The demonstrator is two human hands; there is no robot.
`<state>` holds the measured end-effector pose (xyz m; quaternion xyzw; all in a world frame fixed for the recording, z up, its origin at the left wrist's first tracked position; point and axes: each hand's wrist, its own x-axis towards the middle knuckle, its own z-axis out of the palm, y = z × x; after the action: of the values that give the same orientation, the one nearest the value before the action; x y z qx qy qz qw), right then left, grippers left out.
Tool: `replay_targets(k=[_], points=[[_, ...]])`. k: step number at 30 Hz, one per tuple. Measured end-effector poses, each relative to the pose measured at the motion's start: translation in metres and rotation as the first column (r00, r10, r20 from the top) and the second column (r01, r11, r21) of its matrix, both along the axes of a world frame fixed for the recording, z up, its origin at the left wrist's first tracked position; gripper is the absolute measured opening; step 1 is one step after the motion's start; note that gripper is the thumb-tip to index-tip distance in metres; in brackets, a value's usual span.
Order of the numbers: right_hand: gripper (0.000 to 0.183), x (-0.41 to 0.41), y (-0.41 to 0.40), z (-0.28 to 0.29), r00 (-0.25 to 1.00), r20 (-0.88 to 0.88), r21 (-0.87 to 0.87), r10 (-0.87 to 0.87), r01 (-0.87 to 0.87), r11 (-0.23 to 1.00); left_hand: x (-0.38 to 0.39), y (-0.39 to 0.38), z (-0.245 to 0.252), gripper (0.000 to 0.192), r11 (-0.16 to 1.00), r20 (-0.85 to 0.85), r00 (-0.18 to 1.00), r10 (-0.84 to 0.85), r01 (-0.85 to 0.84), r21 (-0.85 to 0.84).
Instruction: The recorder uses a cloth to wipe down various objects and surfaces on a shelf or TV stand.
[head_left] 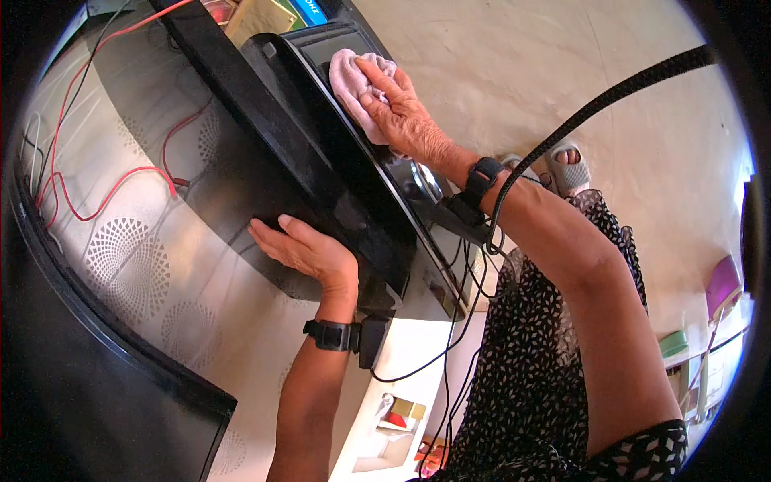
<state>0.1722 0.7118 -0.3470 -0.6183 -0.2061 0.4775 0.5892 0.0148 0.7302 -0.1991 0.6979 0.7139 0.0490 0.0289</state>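
My right hand point(405, 120) grips a bunched pale pink cloth point(355, 90). The cloth lies against the front strip of a long, glossy black unit point(355, 199), probably a television stand. A shiny rounded metallic part point(426, 181) shows below that wrist. Further left, my left hand point(307, 250) is empty, its fingers stretched out and the thumb apart. It is over a dark reflective surface point(205, 144) beside a raised black bar point(259, 120); whether it touches is unclear. Both wrists wear black straps with small devices and cables.
A red cable point(114, 199) crosses the patterned wall point(126, 265). A large black panel point(108, 373) fills the lower left. Boxes point(265, 24) stand at the top. A thick black braided cable point(590, 108) arches over my right forearm. Thin black cables point(449, 361) hang near my patterned clothing point(530, 361).
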Motion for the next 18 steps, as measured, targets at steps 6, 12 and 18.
replay_targets(k=[6,12,18], points=[[0.053,0.021,0.044,-0.021,0.999,0.037,0.055,-0.038,0.036,0.998,0.005,-0.003,0.003,0.065,0.999,0.037,0.999,-0.003,0.004,-0.032],[0.042,0.004,0.073,-0.016,0.99,0.13,0.173,-0.055,0.032,0.984,-0.018,0.0,0.015,0.065,0.999,-0.009,1.0,-0.029,0.029,-0.027],[0.045,0.04,0.089,-0.173,0.705,0.687,-0.267,0.176,0.02,0.964,0.0,-0.01,-0.004,0.062,0.994,0.103,0.99,-0.096,0.101,-0.047]])
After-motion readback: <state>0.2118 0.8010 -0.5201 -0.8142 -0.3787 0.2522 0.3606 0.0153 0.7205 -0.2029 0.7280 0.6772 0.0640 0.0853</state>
